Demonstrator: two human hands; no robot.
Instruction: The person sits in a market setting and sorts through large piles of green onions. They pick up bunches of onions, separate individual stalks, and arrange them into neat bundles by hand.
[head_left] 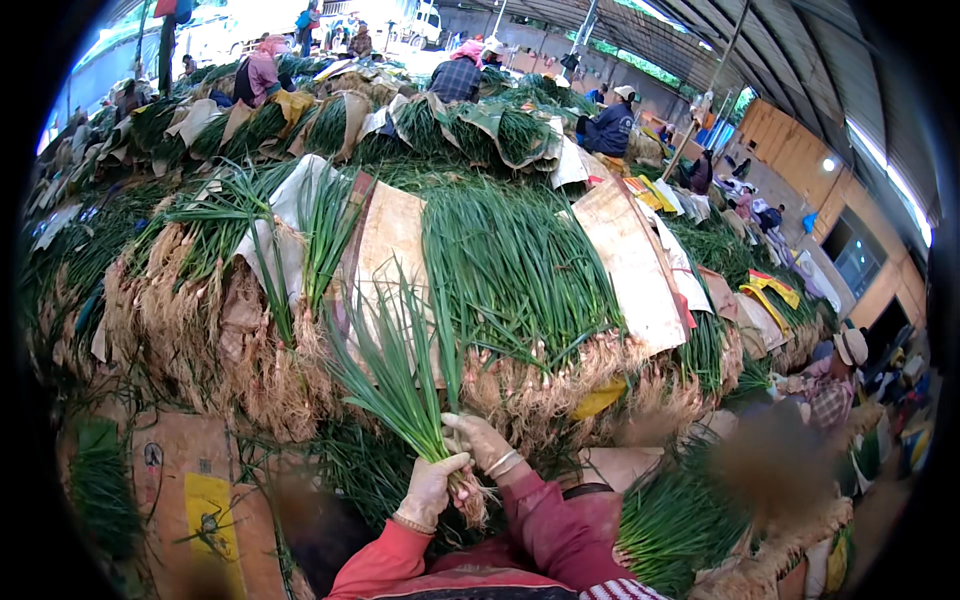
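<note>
Metal roof, one, ribbed, slanting over the upper right. Front heap of green onions, one, broad, running across the middle; leaves lying toward the rear, pale roots hanging along the near edge. Rear heap, one, behind it, partly covered with sacking. Tan wall, one, at right, with a window. White truck, one, far back, beyond the rear heap. Co-workers, several: a person in a dark jacket and pale cap and a person in a checked top at the rear heap; a person in a pale hat at far right. Flattened brown sack, one, lower left, bearing a yellow panel. Pale sheets, two, laid over the front heap: right sheet, left sheet, both stained. Bunch of green onions, one, held just before the front heap, leaves up and leftward, roots down and rightward. Left hand, gloved, red sleeve; fingers closed round the bunch's lower stems. Right hand, gloved, maroon sleeve; fingers bent against the stems just above, their grip impossible to tell. White band, one, on the right wrist.
</note>
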